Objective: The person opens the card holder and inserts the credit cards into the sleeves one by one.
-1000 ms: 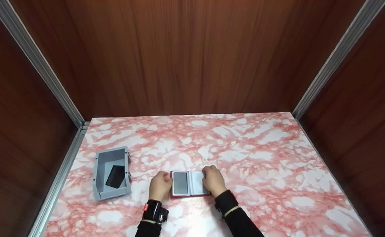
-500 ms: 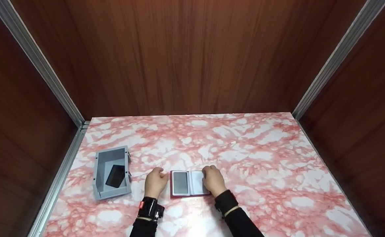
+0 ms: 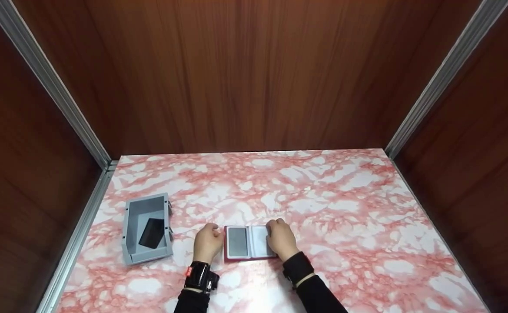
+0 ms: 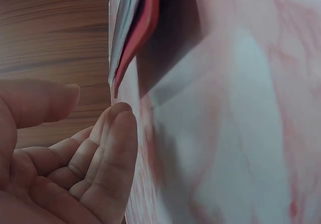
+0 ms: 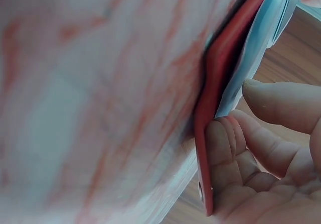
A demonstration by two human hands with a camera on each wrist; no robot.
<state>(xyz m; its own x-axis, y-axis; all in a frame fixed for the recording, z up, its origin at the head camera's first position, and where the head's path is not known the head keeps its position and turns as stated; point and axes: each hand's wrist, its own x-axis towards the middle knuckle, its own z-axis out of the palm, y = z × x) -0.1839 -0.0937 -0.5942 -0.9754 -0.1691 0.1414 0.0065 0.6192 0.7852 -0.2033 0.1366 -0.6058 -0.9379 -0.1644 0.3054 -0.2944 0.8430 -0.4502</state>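
A small red card holder [image 3: 238, 242] lies spread open on the table, its clear plastic sleeves facing up. My right hand [image 3: 282, 239] holds its right side. In the right wrist view the fingers [image 5: 225, 153] are against the inner face of the red cover flap [image 5: 201, 153], which has a metal snap, and the thumb is at the sleeves' edge. My left hand [image 3: 207, 244] is just off the left edge, fingers loosely bent and holding nothing. The left wrist view shows a small gap between those fingers [image 4: 113, 158] and the red cover corner [image 4: 143, 30].
A grey plastic bin [image 3: 148, 253] stands on the left of the table, with a flat black rectangular object [image 3: 152, 233] inside. Brown wood-grain panels [image 3: 245, 78] enclose the pink and white marbled table [image 3: 323, 208] at the back and sides.
My left hand has let go of the card holder's left edge and moved a little left, then slightly back toward it. The right hand and the card holder have stayed in place.
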